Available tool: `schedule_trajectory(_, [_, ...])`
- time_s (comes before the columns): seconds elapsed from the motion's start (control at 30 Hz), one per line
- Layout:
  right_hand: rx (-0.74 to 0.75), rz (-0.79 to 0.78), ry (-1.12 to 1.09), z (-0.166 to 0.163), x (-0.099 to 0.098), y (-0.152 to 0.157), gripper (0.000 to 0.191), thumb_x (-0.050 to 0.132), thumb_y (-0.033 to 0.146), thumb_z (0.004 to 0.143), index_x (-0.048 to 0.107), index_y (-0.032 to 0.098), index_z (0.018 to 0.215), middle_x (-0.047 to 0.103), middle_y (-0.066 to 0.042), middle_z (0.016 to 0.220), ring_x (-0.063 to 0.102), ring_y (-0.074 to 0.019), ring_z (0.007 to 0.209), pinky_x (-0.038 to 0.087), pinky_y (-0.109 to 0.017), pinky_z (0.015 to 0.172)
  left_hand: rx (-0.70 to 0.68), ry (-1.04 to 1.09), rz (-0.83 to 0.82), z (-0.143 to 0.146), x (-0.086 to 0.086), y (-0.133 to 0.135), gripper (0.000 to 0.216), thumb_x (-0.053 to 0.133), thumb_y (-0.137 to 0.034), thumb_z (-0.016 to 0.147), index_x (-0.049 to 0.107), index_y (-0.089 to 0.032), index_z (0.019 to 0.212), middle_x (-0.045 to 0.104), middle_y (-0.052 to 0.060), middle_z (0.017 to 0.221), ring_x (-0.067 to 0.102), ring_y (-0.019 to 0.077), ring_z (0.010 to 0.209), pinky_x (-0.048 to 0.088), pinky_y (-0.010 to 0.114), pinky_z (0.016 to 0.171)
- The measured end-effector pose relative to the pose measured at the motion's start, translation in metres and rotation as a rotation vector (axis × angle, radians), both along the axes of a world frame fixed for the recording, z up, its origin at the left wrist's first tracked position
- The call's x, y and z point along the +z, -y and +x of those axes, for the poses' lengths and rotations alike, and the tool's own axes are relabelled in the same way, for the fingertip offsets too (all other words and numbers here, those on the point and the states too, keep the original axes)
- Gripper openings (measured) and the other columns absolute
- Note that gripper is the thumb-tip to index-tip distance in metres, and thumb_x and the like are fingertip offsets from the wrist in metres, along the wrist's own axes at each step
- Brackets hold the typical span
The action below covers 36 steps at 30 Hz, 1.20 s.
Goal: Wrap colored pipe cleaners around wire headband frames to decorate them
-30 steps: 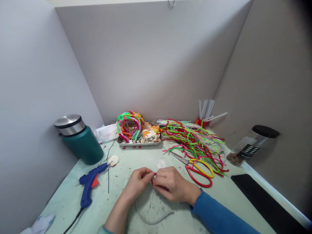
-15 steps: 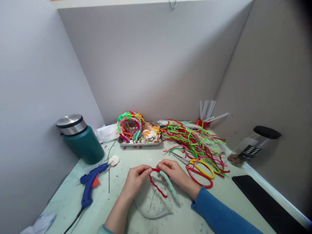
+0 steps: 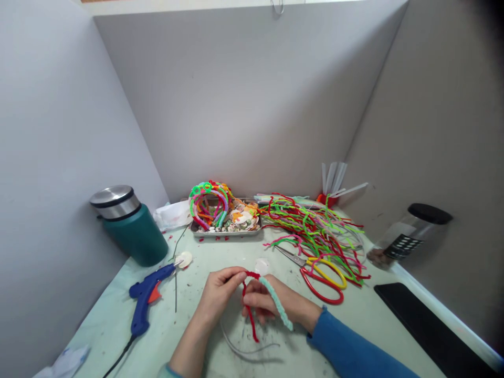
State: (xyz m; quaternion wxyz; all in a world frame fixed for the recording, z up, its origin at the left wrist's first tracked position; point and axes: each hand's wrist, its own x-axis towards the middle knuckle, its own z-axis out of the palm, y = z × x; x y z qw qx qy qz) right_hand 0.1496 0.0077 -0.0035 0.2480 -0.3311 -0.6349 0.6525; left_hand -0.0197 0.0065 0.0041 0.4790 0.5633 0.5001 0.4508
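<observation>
A thin headband point(image 3: 233, 347) curves beneath my hands, its near arm bare and pale. Light aqua pipe cleaner point(image 3: 280, 310) covers its other arm, followed by a short stretch of red winding. My left hand point(image 3: 219, 287) pinches the band at the left end of the red part. From there the loose tail of the red pipe cleaner point(image 3: 252, 324) hangs down. The thumb and fingers of my right hand point(image 3: 290, 295) close on that tail, below the band. Scissors point(image 3: 303, 261) with red and yellow handles lie right of my right hand.
A blue glue gun point(image 3: 144, 304) and a green bottle point(image 3: 136, 236) stand on the left. Behind my hands is a metal tray point(image 3: 232, 233) with finished headbands and small pieces. Pipe cleaners point(image 3: 315, 226) pile up back right, near a jar point(image 3: 405, 239) and a black strip point(image 3: 429, 325).
My right hand has let go of the wrapped band and moved down behind it, taking hold of the red tail. The tail now hangs more steeply. My left hand stays in place.
</observation>
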Motion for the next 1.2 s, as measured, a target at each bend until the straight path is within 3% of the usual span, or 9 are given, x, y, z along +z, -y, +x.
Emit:
schedule_trajectory(0.17, [-0.313, -0.019, -0.113, 0.001, -0.004, -0.012, 0.033, 0.052, 0.046, 0.080, 0.057, 0.014, 0.075, 0.057, 0.001, 0.061, 0.040, -0.0058, 0.041, 0.029, -0.018, 0.038, 0.035, -0.040, -0.022, -0.002, 0.001, -0.001, 0.026, 0.062, -0.038, 0.071, 0.072, -0.015, 0.077, 0.071, 0.006, 0.079, 0.061, 0.0210, 0.077, 0.045, 0.027, 0.071])
schedule_trajectory(0.23, [-0.395, 0.063, -0.098, 0.004, -0.002, -0.016, 0.035, 0.047, 0.045, 0.083, 0.058, 0.014, 0.075, 0.056, 0.000, 0.062, 0.042, -0.0069, 0.044, 0.031, -0.019, 0.041, 0.053, -0.074, -0.026, -0.003, 0.000, -0.003, 0.026, 0.062, -0.038, 0.071, 0.072, -0.015, 0.077, 0.071, 0.005, 0.079, 0.061, 0.0206, 0.077, 0.045, 0.026, 0.071])
schedule_trajectory(0.47, [-0.420, 0.672, 0.192, 0.005, 0.004, -0.010, 0.013, 0.056, 0.028, 0.080, 0.063, 0.018, 0.085, 0.060, -0.002, 0.073, 0.050, -0.0130, 0.063, 0.037, -0.024, 0.059, 0.081, -0.193, 0.011, -0.005, -0.009, -0.007, 0.025, 0.059, -0.038, 0.072, 0.072, -0.016, 0.075, 0.070, 0.003, 0.074, 0.059, 0.0192, 0.073, 0.043, 0.025, 0.068])
schedule_trajectory(0.6, [-0.417, 0.809, 0.271, 0.004, -0.002, -0.008, 0.012, 0.049, 0.022, 0.084, 0.060, 0.018, 0.085, 0.061, -0.004, 0.078, 0.053, -0.0147, 0.069, 0.037, -0.025, 0.063, 0.081, -0.230, 0.025, -0.005, -0.013, -0.007, 0.027, 0.057, -0.039, 0.073, 0.072, -0.017, 0.076, 0.070, 0.004, 0.075, 0.059, 0.0196, 0.073, 0.043, 0.025, 0.068])
schedule_trajectory(0.73, [-0.413, 0.849, 0.340, 0.003, -0.006, -0.007, 0.012, 0.047, 0.021, 0.085, 0.058, 0.018, 0.081, 0.060, -0.004, 0.076, 0.053, -0.0150, 0.068, 0.036, -0.025, 0.062, 0.089, -0.272, 0.031, -0.004, -0.013, -0.007, 0.027, 0.057, -0.039, 0.073, 0.072, -0.017, 0.076, 0.071, 0.004, 0.074, 0.059, 0.0196, 0.072, 0.042, 0.025, 0.066])
schedule_trajectory(0.93, [-0.441, 0.724, 0.307, 0.003, -0.002, -0.008, 0.015, 0.050, 0.025, 0.083, 0.056, 0.017, 0.073, 0.058, -0.002, 0.067, 0.050, -0.0133, 0.062, 0.034, -0.024, 0.057, 0.073, -0.309, 0.033, -0.002, -0.009, -0.006, 0.026, 0.057, -0.038, 0.073, 0.072, -0.016, 0.073, 0.069, 0.003, 0.069, 0.057, 0.0188, 0.068, 0.041, 0.025, 0.063])
schedule_trajectory(1.03, [-0.370, 0.433, 0.147, 0.003, 0.000, -0.011, 0.023, 0.049, 0.035, 0.084, 0.056, 0.017, 0.073, 0.057, -0.001, 0.063, 0.049, -0.0119, 0.054, 0.035, -0.023, 0.051, 0.069, -0.271, 0.016, -0.003, -0.008, -0.006, 0.026, 0.058, -0.038, 0.073, 0.071, -0.016, 0.074, 0.069, 0.003, 0.071, 0.058, 0.0194, 0.070, 0.041, 0.025, 0.066])
schedule_trajectory(1.2, [-0.323, -0.024, -0.146, 0.002, -0.006, -0.014, 0.044, 0.026, 0.048, 0.090, 0.054, 0.015, 0.087, 0.061, -0.003, 0.068, 0.049, -0.0115, 0.045, 0.035, -0.023, 0.042, 0.072, -0.143, -0.029, -0.003, -0.004, -0.005, 0.030, 0.056, -0.039, 0.075, 0.070, -0.014, 0.080, 0.070, 0.003, 0.077, 0.058, 0.0200, 0.075, 0.042, 0.024, 0.069])
